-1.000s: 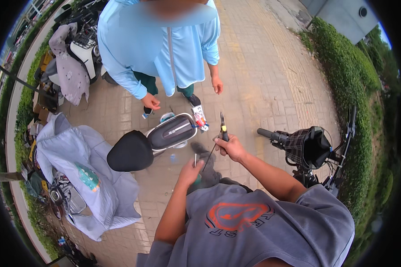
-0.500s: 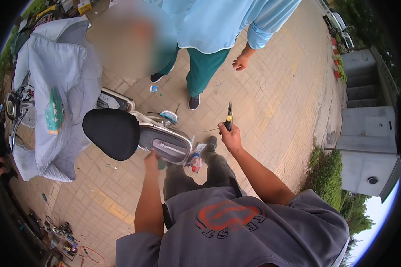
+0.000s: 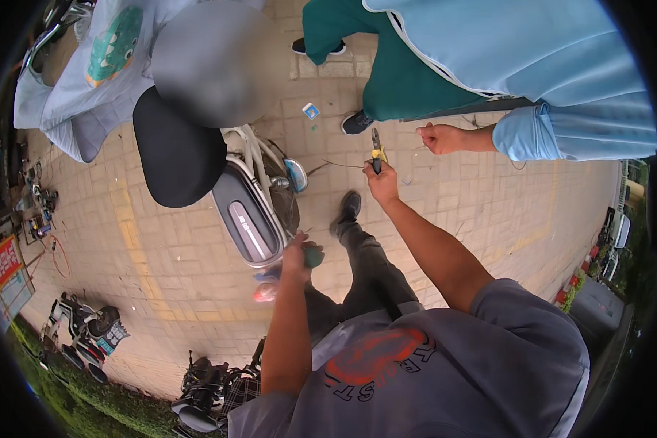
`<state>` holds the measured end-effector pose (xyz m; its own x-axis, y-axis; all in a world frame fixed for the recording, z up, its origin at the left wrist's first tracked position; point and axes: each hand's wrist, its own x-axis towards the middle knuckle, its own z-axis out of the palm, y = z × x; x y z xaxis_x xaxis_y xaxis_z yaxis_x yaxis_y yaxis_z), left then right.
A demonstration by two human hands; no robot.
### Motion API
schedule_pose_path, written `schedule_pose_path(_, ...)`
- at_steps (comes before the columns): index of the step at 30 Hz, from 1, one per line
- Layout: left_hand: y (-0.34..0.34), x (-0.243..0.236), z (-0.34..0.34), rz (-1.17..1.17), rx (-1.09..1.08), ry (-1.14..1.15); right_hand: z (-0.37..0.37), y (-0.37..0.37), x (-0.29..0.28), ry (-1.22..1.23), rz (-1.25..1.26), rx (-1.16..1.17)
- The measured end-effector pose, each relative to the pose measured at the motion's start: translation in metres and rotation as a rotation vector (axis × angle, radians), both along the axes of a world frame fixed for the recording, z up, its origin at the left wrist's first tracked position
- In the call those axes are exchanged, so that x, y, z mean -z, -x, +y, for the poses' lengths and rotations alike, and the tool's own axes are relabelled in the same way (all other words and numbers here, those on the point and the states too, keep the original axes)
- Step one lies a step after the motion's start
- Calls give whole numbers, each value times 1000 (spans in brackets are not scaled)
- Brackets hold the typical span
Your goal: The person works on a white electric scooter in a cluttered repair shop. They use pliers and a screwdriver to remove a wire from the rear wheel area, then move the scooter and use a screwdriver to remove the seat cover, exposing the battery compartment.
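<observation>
My right hand (image 3: 382,185) is closed on pliers (image 3: 377,152) with yellow and black handles, their metal jaws pointing away from me. A thin wire (image 3: 340,164) extends leftward from that hand. My left hand (image 3: 295,255) has curled fingers beside a small green item (image 3: 314,256) and by the rear end of a scooter's grey storage box (image 3: 244,222); what it grips I cannot make out. The scooter's black seat (image 3: 174,157) adjoins the box. A co-worker's hand (image 3: 438,139) with curled fingers is to the right of the pliers.
A person in blue jacket (image 3: 504,44) and green trousers stands ahead. A pale scooter cover (image 3: 80,124) is at upper left. Parked vehicles (image 3: 84,332) and a sign (image 3: 4,259) stand left; a small blue packet (image 3: 311,110) is on the paving (image 3: 139,263). More vehicles (image 3: 613,237) stand far right.
The view has turned rightward, so the scooter now points more away from me and the other person appears further right. My left hand has moved beside the box's rear end.
</observation>
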<state>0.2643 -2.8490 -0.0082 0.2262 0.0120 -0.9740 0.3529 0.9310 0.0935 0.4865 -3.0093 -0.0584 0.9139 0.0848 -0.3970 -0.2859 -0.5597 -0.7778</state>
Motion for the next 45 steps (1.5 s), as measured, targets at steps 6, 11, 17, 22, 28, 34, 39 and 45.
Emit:
schedule_pose_path(6,-26,39,-89,-55,120,-80,0,-46,38,206,-213,-187)
schedule_pose_path(11,-37,116,-124,11,326,-181,20,-96,106,386,-250,-365)
schedule_pose_path(17,-34,295,-195,36,355,-445,67,-150,242,399,-130,-527)
schedule_pose_path(22,-96,419,-217,122,725,-651,86,-181,381,124,-32,-649)
schedule_pose_path(28,-159,542,-194,268,794,-682,116,-173,486,-348,493,-652)
schedule_pose_path(34,-180,560,-148,102,872,-843,146,-133,552,-637,714,-685)
schedule_pose_path(39,-192,471,-101,103,862,-958,162,-92,556,-784,909,-574)
schedule_pose_path(45,-215,353,-36,143,-195,-1135,165,-52,549,-832,1279,-391)
